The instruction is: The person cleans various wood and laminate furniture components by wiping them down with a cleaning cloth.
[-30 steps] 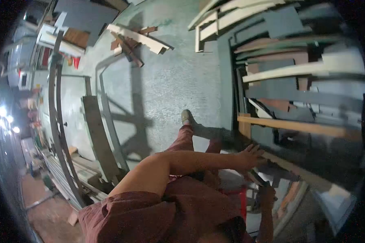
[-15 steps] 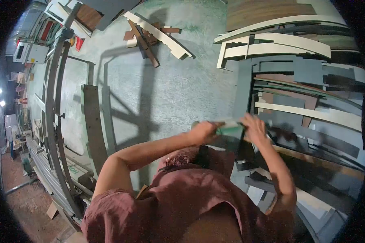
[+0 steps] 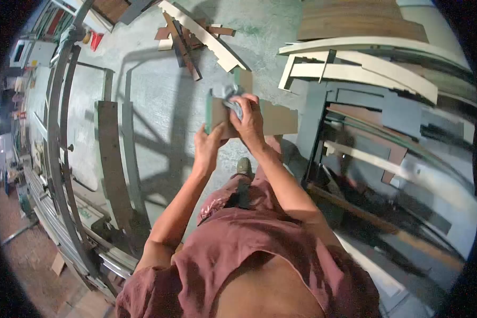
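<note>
A beige-brown board (image 3: 278,120) with a green edge is held up in front of me, with a narrower part sticking up at its top. My left hand (image 3: 209,146) is closed on its lower left corner, thumb on the face. In my right hand (image 3: 249,122) is a crumpled grey cloth (image 3: 232,100), pressed against or just over the board's upper face. Much of the board's middle is hidden behind the right hand.
Loose strips (image 3: 196,37) lie crossed on the concrete floor ahead. Stacked pale and grey panels (image 3: 355,69) fill the right side. A metal frame (image 3: 53,122) and a long upright board (image 3: 115,159) stand at my left. My shoe (image 3: 244,166) is below the board.
Both hands have moved up and left, and the board has turned from a thin edge-on view to showing its broad face. The grey cloth has come into sight in my right hand.
</note>
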`<state>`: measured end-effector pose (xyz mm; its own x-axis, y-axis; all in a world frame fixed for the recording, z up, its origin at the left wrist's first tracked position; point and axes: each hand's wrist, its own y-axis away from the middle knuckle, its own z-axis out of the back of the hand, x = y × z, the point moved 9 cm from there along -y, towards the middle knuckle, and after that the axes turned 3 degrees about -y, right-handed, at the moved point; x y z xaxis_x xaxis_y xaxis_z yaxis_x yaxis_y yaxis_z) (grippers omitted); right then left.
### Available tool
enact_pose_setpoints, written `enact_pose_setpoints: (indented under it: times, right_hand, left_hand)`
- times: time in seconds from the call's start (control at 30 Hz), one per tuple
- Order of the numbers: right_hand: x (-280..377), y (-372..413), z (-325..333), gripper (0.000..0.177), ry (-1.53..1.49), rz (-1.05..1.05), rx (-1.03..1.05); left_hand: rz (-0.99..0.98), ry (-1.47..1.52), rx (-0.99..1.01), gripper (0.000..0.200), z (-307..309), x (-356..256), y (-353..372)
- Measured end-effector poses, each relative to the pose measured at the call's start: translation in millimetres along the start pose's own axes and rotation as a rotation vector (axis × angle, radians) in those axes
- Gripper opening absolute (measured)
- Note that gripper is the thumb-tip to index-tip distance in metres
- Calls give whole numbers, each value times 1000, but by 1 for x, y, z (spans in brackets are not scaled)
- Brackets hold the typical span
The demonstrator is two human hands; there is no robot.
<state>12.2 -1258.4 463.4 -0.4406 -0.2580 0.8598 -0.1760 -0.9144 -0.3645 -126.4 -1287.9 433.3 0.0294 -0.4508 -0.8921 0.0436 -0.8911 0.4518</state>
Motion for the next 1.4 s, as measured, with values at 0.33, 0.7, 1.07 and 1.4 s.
enact_pose_setpoints:
  times: [0.33, 0.7, 1.07, 1.4]
  right_hand:
    - [-43, -69, 11, 40, -196, -6, 236]
    - [-408, 8, 66, 26, -158, -1263, -8]
    - [-205, -10, -158, 37, -1138, -1680, 65]
    - [-449, -67, -99, 40, -1141, -1478, -194]
  left_hand:
    - [186, 318, -188, 41, -14, 0, -31]
    - [99, 584, -468, 39, 54, -18, -46]
    - [67, 374, -549, 46, 83, -54, -71]
    - [88, 182, -624, 49, 170, -120, 8]
